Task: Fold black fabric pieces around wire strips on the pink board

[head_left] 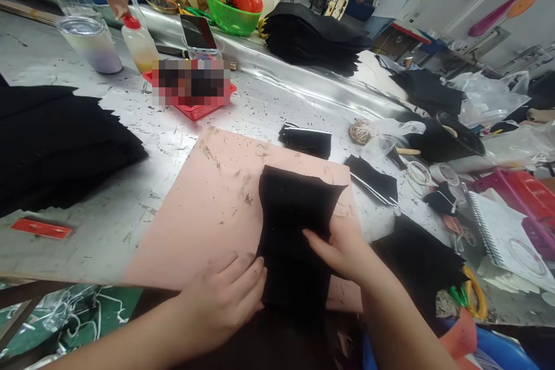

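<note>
A black fabric piece point(295, 208) with a curved top edge lies over a pink board point(203, 208), its near end hanging past the board's front edge. My right hand point(344, 245) grips its right edge, thumb on top and the other fingers hidden underneath. At the left edge, my left hand point(234, 286) holds the cloth with fingers pressed together. Beyond the board lies a small stack of black strips point(306, 141) with white edging. Another white-edged black piece point(375, 179) is off the board's right corner.
Black fabric stacks lie at left point(56, 144) and far back point(314, 34). A red basket point(193, 110), squeeze bottle point(141, 46) and tumbler point(93, 46) stand behind. Yellow-handled scissors point(476, 295), a spiral notebook point(505, 237) and more black cloth point(416, 254) are at right.
</note>
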Motion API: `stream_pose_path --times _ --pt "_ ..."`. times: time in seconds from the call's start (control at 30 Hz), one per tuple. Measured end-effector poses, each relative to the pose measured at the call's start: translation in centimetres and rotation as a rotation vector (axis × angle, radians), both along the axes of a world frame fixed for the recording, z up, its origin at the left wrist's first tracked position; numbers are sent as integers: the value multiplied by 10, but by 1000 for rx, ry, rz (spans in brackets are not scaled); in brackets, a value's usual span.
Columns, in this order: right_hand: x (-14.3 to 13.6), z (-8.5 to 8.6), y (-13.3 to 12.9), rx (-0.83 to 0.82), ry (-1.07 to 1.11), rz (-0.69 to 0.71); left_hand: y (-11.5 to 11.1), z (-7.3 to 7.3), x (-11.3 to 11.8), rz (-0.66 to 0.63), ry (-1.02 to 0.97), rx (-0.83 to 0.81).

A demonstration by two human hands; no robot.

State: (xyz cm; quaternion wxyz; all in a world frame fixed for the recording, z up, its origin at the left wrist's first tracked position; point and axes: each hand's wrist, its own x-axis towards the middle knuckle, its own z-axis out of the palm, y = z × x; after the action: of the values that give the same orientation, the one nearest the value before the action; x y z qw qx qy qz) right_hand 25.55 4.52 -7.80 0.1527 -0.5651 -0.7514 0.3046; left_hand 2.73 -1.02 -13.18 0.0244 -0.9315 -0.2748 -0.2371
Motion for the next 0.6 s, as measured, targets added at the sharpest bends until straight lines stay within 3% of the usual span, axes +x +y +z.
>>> stream_pose_path --times 0.6 --pt "-4 2 6 11 -50 30 3 -2 -1 -21 42 -98"
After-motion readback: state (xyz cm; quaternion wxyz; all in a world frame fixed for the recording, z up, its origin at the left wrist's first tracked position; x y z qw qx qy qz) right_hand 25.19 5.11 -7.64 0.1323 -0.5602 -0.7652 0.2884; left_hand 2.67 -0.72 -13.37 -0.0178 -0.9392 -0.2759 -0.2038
